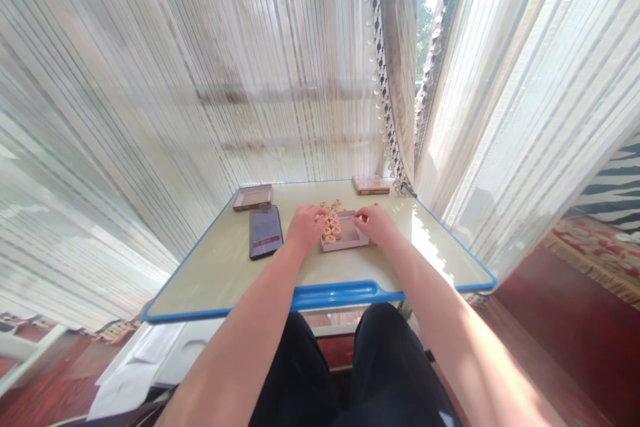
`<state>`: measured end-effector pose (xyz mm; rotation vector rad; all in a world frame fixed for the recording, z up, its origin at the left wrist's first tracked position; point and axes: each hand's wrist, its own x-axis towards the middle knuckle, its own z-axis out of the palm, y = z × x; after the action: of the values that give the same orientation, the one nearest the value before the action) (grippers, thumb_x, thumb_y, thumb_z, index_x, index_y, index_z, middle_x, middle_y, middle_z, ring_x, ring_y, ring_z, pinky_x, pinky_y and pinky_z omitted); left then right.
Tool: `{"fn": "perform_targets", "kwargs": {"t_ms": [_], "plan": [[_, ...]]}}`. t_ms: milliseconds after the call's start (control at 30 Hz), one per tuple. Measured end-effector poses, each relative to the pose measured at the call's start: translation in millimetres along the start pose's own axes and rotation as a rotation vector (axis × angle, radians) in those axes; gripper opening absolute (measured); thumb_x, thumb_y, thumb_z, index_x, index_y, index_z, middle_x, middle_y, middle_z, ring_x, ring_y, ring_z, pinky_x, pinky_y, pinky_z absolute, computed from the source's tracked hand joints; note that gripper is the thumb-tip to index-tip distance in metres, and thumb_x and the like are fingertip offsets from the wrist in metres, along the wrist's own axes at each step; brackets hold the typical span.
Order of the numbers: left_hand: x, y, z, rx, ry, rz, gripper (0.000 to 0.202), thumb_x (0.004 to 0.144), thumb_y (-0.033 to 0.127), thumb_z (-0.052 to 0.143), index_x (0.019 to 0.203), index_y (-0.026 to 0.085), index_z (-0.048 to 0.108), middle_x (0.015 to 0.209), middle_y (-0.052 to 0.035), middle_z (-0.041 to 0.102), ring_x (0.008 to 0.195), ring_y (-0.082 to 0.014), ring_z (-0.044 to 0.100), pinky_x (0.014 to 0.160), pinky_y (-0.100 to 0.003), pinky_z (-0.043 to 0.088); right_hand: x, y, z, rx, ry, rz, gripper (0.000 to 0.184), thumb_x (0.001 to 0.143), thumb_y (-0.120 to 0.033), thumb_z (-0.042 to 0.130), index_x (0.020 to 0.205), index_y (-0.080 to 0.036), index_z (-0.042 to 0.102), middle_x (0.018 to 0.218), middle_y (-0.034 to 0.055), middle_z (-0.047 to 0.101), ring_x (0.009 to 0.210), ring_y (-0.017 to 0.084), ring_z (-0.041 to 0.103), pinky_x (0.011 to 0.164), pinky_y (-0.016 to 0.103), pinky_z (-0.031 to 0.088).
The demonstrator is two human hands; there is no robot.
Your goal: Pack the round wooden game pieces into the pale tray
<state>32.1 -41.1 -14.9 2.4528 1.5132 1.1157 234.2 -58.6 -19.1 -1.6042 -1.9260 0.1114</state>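
A small shallow box (350, 241) lies in the middle of the cream table (225, 267), holding several round wooden pieces (332, 228) along its left side. My left hand (306, 226) rests at the box's left edge with its fingers curled against those pieces. My right hand (376, 222) is at the box's right rim, fingers pinched together; what they hold is too small to make out. A few more round pieces (332, 204) lie loose on the table just beyond the box.
A dark phone (265, 232) lies left of the box. A shallow brown tray (253, 197) sits at the back left, a flat brown box (371, 185) at the back right. Sheer curtains (200, 80) hang close behind and beside the table. A blue lip (340, 295) edges the table front.
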Motion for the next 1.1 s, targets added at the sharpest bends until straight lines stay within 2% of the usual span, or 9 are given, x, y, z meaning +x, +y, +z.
{"fn": "perform_targets", "kwargs": {"t_ms": [133, 233, 333, 500, 600, 767, 833, 933, 1100], "plan": [[-2, 5, 0.6, 0.007, 0.003, 0.046, 0.024, 0.076, 0.017, 0.046, 0.088, 0.018, 0.066, 0.092, -0.0048, 0.063, 0.097, -0.0212, 0.051, 0.092, -0.037, 0.041, -1, 1, 6, 0.025, 0.032, -0.015, 0.025, 0.076, -0.025, 0.050, 0.097, -0.021, 0.063, 0.080, 0.0026, 0.061, 0.077, 0.016, 0.053, 0.071, 0.027, 0.038], [-4, 14, -1.4, -0.004, 0.061, 0.103, 0.022, 0.077, 0.018, 0.047, 0.088, 0.019, 0.066, 0.093, -0.0044, 0.063, 0.098, -0.0206, 0.051, 0.091, -0.036, 0.041, -2, 3, 0, 0.031, 0.096, 0.017, 0.033, 0.076, -0.024, 0.050, 0.108, -0.021, 0.059, 0.088, 0.0041, 0.059, 0.079, 0.016, 0.054, 0.072, 0.027, 0.040], [-2, 27, -5.6, -0.030, 0.071, 0.150, 0.021, 0.079, 0.020, 0.048, 0.091, 0.019, 0.065, 0.093, -0.0041, 0.064, 0.096, -0.0191, 0.054, 0.090, -0.034, 0.042, -4, 12, -18, 0.042, 0.129, 0.080, 0.029, 0.076, -0.022, 0.048, 0.101, -0.020, 0.062, 0.089, 0.0049, 0.060, 0.079, 0.016, 0.055, 0.074, 0.028, 0.040], [6, 53, -6.8, 0.009, -0.072, 0.149, 0.021, 0.078, 0.022, 0.052, 0.095, 0.018, 0.063, 0.092, -0.0045, 0.067, 0.090, -0.0196, 0.058, 0.083, -0.033, 0.045, -24, 42, -43, 0.074, 0.228, 0.075, 0.027, 0.074, -0.020, 0.047, 0.092, -0.019, 0.066, 0.082, 0.0036, 0.060, 0.079, 0.017, 0.055, 0.077, 0.029, 0.041], [8, 72, 6.7, 0.079, -0.124, 0.233, 0.019, 0.077, 0.021, 0.054, 0.093, 0.018, 0.064, 0.093, -0.0051, 0.067, 0.094, -0.0215, 0.056, 0.085, -0.034, 0.044, -41, 57, -39, 0.034, 0.239, 0.064, 0.029, 0.074, -0.023, 0.048, 0.097, -0.018, 0.065, 0.086, 0.0049, 0.059, 0.084, 0.018, 0.054, 0.081, 0.031, 0.041], [4, 99, 40.1, 0.193, -0.101, 0.231, 0.028, 0.078, 0.017, 0.051, 0.105, 0.013, 0.060, 0.097, -0.0097, 0.065, 0.095, -0.0232, 0.055, 0.086, -0.036, 0.042, -50, 59, -28, -0.004, 0.063, 0.022, 0.028, 0.072, -0.021, 0.051, 0.094, -0.025, 0.069, 0.092, 0.0043, 0.060, 0.088, 0.018, 0.055, 0.083, 0.030, 0.041], [-1, 102, 46.5, 0.214, -0.036, 0.244, 0.027, 0.079, 0.015, 0.049, 0.103, 0.014, 0.059, 0.094, -0.0093, 0.064, 0.095, -0.0232, 0.053, 0.086, -0.037, 0.041, -48, 57, -28, -0.003, 0.049, 0.039, 0.024, 0.071, -0.024, 0.054, 0.090, -0.025, 0.070, 0.090, 0.0037, 0.061, 0.086, 0.018, 0.056, 0.080, 0.029, 0.042], [-9, 98, 46.1, 0.193, 0.044, 0.273, 0.022, 0.078, 0.015, 0.050, 0.097, 0.015, 0.061, 0.093, -0.0077, 0.062, 0.094, -0.0228, 0.051, 0.086, -0.037, 0.040, -45, 55, -31, 0.019, 0.060, 0.067, 0.019, 0.070, -0.030, 0.059, 0.084, -0.023, 0.070, 0.085, 0.0035, 0.063, 0.081, 0.017, 0.057, 0.075, 0.027, 0.043], [-14, 89, 42.4, 0.197, 0.065, 0.283, 0.012, 0.076, 0.014, 0.052, 0.082, 0.017, 0.062, 0.086, -0.0068, 0.061, 0.091, -0.0225, 0.050, 0.085, -0.037, 0.041, -46, 54, -32, 0.059, 0.044, 0.063, 0.017, 0.071, -0.034, 0.060, 0.077, -0.022, 0.069, 0.074, 0.0019, 0.066, 0.067, 0.014, 0.056, 0.067, 0.026, 0.043]]}}
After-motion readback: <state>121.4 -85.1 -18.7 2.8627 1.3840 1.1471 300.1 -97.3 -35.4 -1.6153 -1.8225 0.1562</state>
